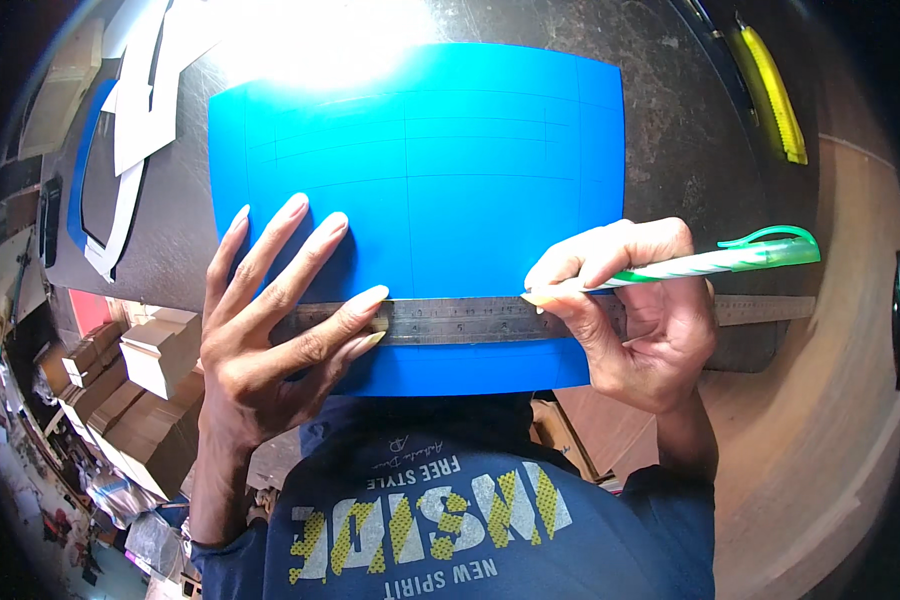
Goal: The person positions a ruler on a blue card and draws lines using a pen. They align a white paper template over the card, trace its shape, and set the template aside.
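Fingers spread, a person's left hand [255,365] presses a metal ruler [460,320] across a blue sheet [490,230] on a dark table [690,140], while the right hand [660,345] pinches a green-and-white pen [685,267] at the ruler's far edge. Cardboard boxes [160,350], contents hidden, sit beyond the table's left side; bare tabletop separates the sheet's right edge from a yellow cutter [773,98].

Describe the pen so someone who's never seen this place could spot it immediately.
Start at the big blue sheet on the dark table. Near its lower right, the person's right hand holds the pen by a long metal ruler. Unlike the flat grey ruler, it has a striped barrel and bright green cap.
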`<state>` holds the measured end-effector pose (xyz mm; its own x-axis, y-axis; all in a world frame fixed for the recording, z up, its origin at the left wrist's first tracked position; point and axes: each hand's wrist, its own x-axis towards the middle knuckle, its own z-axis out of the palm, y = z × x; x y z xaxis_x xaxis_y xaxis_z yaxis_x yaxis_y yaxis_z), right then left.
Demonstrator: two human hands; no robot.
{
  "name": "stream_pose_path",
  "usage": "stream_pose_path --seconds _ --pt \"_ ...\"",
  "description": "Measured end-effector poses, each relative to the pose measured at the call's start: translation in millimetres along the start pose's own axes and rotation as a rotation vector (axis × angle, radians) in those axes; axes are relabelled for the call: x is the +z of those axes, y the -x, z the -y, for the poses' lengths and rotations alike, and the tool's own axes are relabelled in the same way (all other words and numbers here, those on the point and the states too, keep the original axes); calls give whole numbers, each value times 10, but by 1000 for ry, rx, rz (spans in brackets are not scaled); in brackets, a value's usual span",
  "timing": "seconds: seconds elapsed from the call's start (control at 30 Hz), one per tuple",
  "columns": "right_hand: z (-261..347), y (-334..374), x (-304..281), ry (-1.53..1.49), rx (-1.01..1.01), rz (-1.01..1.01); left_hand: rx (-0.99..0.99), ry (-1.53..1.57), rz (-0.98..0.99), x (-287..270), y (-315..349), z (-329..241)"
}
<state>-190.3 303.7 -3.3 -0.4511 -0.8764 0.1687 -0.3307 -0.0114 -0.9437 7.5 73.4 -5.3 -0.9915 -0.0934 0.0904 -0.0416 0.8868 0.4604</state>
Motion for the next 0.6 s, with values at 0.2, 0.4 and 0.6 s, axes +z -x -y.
stream_pose_path --seconds 0.2,0.4,0.6 --pt "-2 3 7 25 4 2 9 2 11 10 -13 17" --pt "6 -8 16 16 -7 -6 2 4 -2 2 7 22" --pt "2 -1 31 13 -9 -5 6 14 -4 32 15 38"
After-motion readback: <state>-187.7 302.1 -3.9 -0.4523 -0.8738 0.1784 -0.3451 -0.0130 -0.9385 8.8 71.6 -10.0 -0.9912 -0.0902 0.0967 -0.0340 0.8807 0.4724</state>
